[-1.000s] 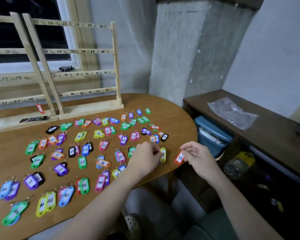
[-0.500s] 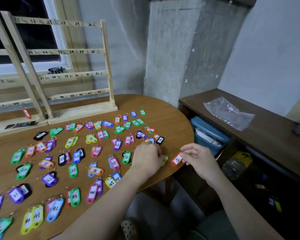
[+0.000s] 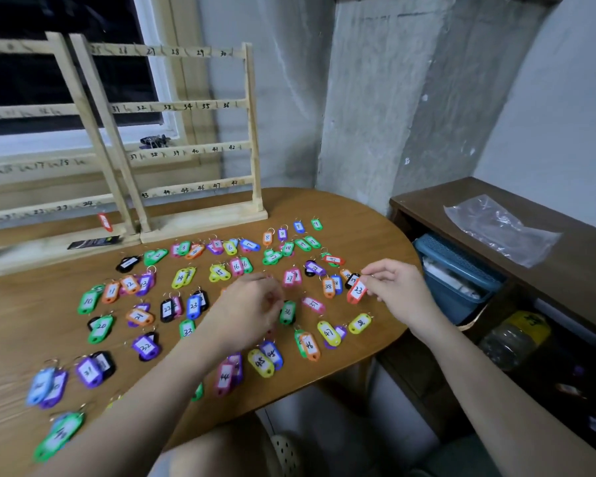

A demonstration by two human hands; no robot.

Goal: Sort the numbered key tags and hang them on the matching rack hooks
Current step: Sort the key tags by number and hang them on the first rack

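Orange tag 23 (image 3: 358, 290) hangs from the right hand (image 3: 398, 292), whose thumb and fingers pinch its ring above the right end of the wooden surface (image 3: 375, 222), just beside tags 38 (image 3: 328, 286) and a black one (image 3: 351, 279). Left hand (image 3: 250, 309) is blurred, fingers curled down over the tags near green tag 26 (image 3: 287, 313); whether it holds one I cannot tell. Dozens of coloured numbered tags lie spread flat across the surface, many in overlapping pairs. 2 wooden racks (image 3: 186, 132) stand at the back, rails numbered up to 48; the right one reads 25 to 48. A red tag (image 3: 105, 222) hangs from the left rack's bottom rail near 24. A clear bag (image 3: 499, 228) lies on the dark shelf (image 3: 565, 270) to the right, with a blue bin (image 3: 455, 273) beneath
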